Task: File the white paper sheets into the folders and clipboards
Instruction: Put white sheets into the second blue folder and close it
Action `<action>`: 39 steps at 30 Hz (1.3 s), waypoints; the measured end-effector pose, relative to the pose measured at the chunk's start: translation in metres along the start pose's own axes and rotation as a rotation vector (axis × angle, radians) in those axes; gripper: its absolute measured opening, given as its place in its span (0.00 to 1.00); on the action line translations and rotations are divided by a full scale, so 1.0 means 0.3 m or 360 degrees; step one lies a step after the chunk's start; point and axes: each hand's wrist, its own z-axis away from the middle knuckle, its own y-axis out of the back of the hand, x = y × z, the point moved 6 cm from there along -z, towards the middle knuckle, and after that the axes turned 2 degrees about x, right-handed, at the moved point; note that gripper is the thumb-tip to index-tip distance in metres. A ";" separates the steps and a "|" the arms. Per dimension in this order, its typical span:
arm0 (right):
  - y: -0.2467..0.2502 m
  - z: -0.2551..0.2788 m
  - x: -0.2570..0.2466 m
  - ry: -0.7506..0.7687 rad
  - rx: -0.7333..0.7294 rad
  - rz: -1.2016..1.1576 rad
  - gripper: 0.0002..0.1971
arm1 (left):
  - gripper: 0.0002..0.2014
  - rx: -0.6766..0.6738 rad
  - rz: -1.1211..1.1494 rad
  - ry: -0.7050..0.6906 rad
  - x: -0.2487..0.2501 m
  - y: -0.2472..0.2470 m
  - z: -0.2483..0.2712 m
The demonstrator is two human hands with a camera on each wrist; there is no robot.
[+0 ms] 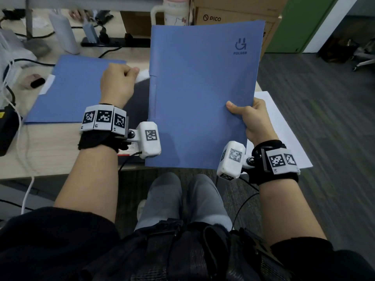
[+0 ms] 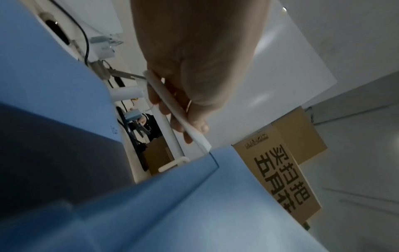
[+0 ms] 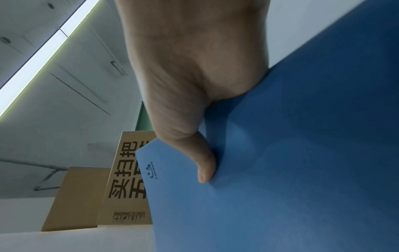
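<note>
My right hand (image 1: 253,118) holds a blue folder (image 1: 203,88) upright above the desk's front edge, with the thumb pressed on its front cover (image 3: 280,170). My left hand (image 1: 119,82) is curled round a narrow white strip (image 1: 143,76) that meets the folder's left spine edge. In the left wrist view the fingers (image 2: 172,105) pinch this white strip (image 2: 183,119) where it runs down to the folder (image 2: 194,204). I cannot tell whether it is a spine bar or a paper edge. A second blue folder (image 1: 71,88) lies flat on the desk. A white paper sheet (image 1: 284,128) lies under my right hand.
A dark flat board (image 1: 140,102) lies between the two folders. Behind them are a power strip (image 1: 115,42), a white bottle (image 1: 65,31), cables, a tumbler (image 1: 172,13) and cardboard boxes (image 1: 233,15). A black device (image 1: 8,128) sits at the desk's left edge. My knees are below the desk.
</note>
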 end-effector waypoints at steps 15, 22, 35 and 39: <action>-0.040 0.012 0.000 0.0016 0.0043 -0.0064 0.09 | 0.19 -0.0159 0.0864 0.0685 -0.033 -0.104 0.072; -0.042 0.021 0.005 0.0027 0.0091 -0.0034 0.10 | 0.14 -0.0306 0.0992 0.0810 -0.018 -0.134 0.090; -0.069 0.031 -0.014 0.0018 0.0114 0.0017 0.09 | 0.29 -0.0721 0.1389 0.0776 -0.010 -0.141 0.107; -0.079 0.039 -0.016 0.0017 0.0135 0.0067 0.10 | 0.25 -0.0738 0.1478 0.0786 -0.002 -0.140 0.134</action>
